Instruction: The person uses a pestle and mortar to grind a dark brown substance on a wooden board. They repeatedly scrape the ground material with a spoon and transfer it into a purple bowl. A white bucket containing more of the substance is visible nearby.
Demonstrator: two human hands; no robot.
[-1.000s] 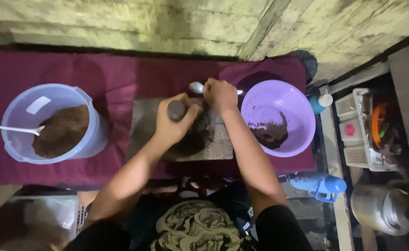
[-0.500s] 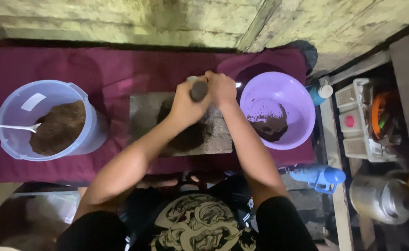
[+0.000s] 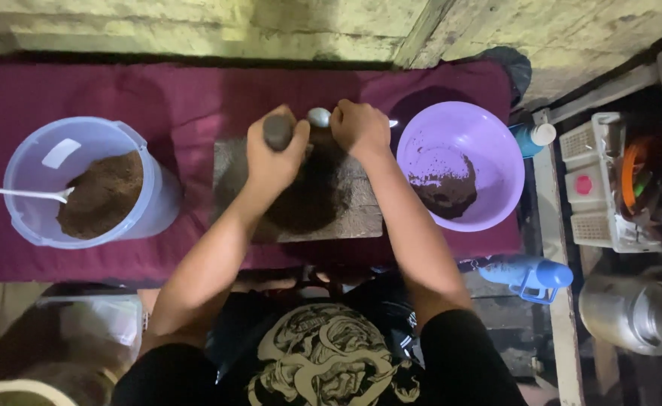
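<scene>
My left hand (image 3: 272,159) is wrapped around a grey stone roller (image 3: 277,131) whose rounded end sticks out above my fingers. My right hand (image 3: 359,128) grips the roller's other end, with a pale rounded tip (image 3: 318,116) showing between the hands. Both hands press the roller onto a flat stone slab (image 3: 361,214) that carries a dark brown paste (image 3: 308,199). The slab lies on a maroon cloth (image 3: 195,90).
A clear plastic bucket (image 3: 41,225) with brown powder and a white spoon (image 3: 22,194) stands at the left. A purple bowl (image 3: 489,143) holding dark paste sits at the right. Further right are a blue bottle (image 3: 530,274), a white basket (image 3: 594,188) and a metal pot (image 3: 632,312).
Both hands have shifted the roller along the slab, first toward the far edge and right, then back leftward; the bucket and bowl stay put.
</scene>
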